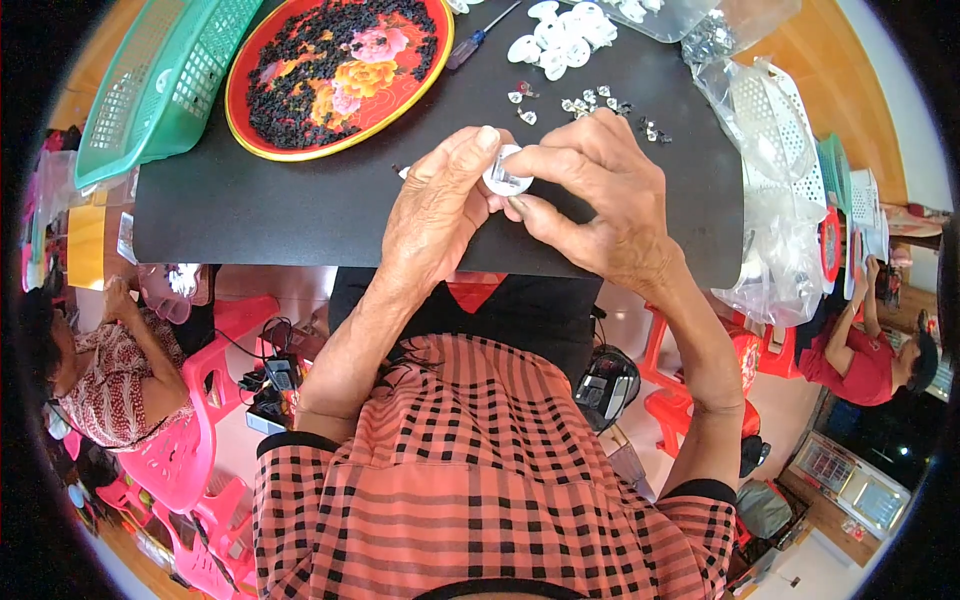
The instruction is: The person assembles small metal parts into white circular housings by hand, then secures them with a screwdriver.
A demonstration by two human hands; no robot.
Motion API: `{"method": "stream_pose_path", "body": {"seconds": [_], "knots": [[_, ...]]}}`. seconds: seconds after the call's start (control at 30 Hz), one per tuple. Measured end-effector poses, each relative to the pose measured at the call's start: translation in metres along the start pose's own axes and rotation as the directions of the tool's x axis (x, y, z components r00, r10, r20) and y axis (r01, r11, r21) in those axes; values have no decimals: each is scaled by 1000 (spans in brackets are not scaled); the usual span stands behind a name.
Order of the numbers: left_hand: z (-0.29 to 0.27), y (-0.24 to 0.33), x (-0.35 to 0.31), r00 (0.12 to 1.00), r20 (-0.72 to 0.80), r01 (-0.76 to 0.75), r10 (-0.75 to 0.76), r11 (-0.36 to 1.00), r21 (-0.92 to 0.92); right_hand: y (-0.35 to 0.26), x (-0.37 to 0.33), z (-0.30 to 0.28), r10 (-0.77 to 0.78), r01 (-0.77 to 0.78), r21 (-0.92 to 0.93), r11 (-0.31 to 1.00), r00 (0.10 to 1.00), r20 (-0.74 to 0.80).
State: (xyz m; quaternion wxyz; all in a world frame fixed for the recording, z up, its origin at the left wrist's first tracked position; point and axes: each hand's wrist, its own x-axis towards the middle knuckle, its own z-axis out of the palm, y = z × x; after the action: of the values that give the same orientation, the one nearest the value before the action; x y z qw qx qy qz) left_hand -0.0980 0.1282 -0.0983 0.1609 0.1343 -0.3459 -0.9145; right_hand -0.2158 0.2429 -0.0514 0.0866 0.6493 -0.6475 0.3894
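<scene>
Over the front part of the black table (300,215), a small white round plastic piece (508,184) with a recess inside is held between both hands. My left hand (428,215) grips its left side, thumb pointing up. From the right, my right hand (612,190) pinches the piece with thumb and index finger at its rim. Whether the right fingers also hold a smaller part is hidden. Just beyond lie small shiny metal pieces (590,102), with a few more to their left. Farther back is a heap of white round plastic pieces (562,40).
A red floral tray (262,140) full of small black parts and a green basket (140,125) occupy the left. A screwdriver (464,52) lies behind. Clear plastic bags (775,225) hang over the right edge. Other people sit left (120,370) and right (860,355).
</scene>
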Motion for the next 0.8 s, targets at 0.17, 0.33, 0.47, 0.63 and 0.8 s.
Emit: {"method": "stream_pose_path", "body": {"seconds": [0.17, 0.33, 0.47, 0.63, 0.8], "knots": [[6, 1, -1, 997, -77, 8, -8, 1000, 4, 6, 2, 4, -87, 88, -47, 995, 996, 19], [4, 3, -2, 998, -45, 46, -42, 995, 86, 7, 12, -1, -98, 101, -45, 994, 992, 77], [6, 0, -3, 1000, -29, 15, -13, 998, 67, 11, 12, -1, -131, 143, -98, 985, 984, 120], [-2, -7, -2, 1000, 0, 25, -26, 981, 193, 17, 7, -1, -158, 175, -128, 976, 979, 133], [1, -4, 0, 998, 62, -1, -12, 980, 197, 14, 3, -10, -38, 52, -68, 996, 982, 185]]}}
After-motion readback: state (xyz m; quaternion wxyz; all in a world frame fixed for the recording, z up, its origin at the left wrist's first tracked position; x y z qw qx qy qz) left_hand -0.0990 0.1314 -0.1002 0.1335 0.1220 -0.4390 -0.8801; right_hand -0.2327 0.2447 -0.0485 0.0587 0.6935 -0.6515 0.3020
